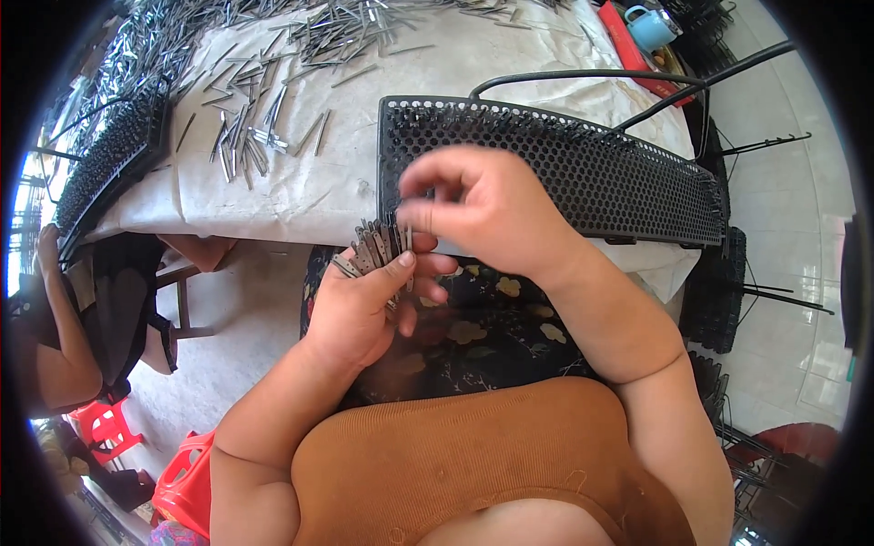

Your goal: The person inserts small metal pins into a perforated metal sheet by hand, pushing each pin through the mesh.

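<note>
A fan of thin grey metal strips (369, 250) with small holes is gripped in my left hand (355, 305), its thumb pressed across them at the table's near edge. My right hand (482, 205) hovers just above and to the right of the strips, fingers bent and blurred by motion. Whether anything is between its fingertips I cannot tell. Behind that hand stands a long black perforated rack (583, 177), covered in round holes. Dark strip ends poke up along the rack's left and upper edges.
Loose metal strips (241, 146) lie scattered and heaped across the paper-covered table (319, 196). Another perforated rack (114, 168) stands at left, beside another person's arm (64, 309). A black metal frame bar (592, 75) arches behind my rack. A blue mug (651, 30) sits far right; a red stool (187, 482) is lower left.
</note>
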Motion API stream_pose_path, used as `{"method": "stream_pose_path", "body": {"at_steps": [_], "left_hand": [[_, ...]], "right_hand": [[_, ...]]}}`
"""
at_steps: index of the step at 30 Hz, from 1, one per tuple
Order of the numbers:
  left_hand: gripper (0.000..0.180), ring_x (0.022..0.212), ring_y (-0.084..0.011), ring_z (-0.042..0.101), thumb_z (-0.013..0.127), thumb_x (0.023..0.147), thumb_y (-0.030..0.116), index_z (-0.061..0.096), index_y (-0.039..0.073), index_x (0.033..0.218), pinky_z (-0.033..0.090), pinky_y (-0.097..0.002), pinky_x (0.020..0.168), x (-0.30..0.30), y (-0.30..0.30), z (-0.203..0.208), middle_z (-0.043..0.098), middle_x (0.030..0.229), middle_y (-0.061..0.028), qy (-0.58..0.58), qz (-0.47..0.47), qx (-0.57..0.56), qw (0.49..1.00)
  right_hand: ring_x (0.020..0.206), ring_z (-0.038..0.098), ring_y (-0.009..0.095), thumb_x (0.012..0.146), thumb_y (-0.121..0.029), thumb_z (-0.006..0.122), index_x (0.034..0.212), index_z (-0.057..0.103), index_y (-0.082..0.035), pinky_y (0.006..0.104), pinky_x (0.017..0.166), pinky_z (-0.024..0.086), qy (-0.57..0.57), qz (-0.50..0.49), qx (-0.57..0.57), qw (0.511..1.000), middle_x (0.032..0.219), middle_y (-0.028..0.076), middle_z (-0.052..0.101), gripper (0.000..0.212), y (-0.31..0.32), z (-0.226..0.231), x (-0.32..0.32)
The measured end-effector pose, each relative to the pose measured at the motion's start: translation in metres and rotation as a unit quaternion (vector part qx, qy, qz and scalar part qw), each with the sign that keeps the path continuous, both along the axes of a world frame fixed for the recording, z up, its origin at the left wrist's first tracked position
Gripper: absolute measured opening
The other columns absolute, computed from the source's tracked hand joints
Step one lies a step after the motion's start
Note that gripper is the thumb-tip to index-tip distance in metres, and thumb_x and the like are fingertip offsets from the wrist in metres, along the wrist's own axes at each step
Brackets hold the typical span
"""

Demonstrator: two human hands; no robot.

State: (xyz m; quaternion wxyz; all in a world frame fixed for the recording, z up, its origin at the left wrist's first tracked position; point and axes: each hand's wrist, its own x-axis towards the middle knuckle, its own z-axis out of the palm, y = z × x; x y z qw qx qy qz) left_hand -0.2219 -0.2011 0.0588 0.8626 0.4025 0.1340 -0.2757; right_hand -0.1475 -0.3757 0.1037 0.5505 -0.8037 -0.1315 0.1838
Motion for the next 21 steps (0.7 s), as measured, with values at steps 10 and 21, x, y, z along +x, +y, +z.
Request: {"method": "stream_pose_path", "body": {"at_steps": [10, 21], "left_hand": [[0.025, 0.073, -0.0200, 0.067, 0.051, 0.098, 0.009, 0.057, -0.007, 0.117, 0.039, -0.0202, 0.042, 0.002, -0.005, 0.005, 0.070, 0.102, -0.0202, 0.035, -0.026, 0.072, 0.996], [0.024, 0.072, -0.0181, 0.066, 0.051, 0.099, 0.007, 0.059, -0.006, 0.118, 0.039, -0.0196, 0.043, 0.003, -0.004, 0.004, 0.071, 0.100, -0.0177, 0.048, -0.030, 0.076, 0.995]], "right_hand": [[0.076, 0.069, 0.012, 0.084, -0.003, 0.074, 0.097, 0.060, -0.003, 0.0250, 0.067, 0.054, -0.195, -0.143, 0.027, 0.970, 0.083, 0.007, 0.072, 0.019, -0.006, -0.021, 0.033], [0.068, 0.063, 0.033, 0.081, -0.010, 0.072, 0.089, 0.062, -0.007, 0.0427, 0.061, 0.051, -0.477, -0.091, -0.099, 0.868, 0.075, 0.011, 0.064, 0.012, -0.001, -0.041, 0.051]]}}
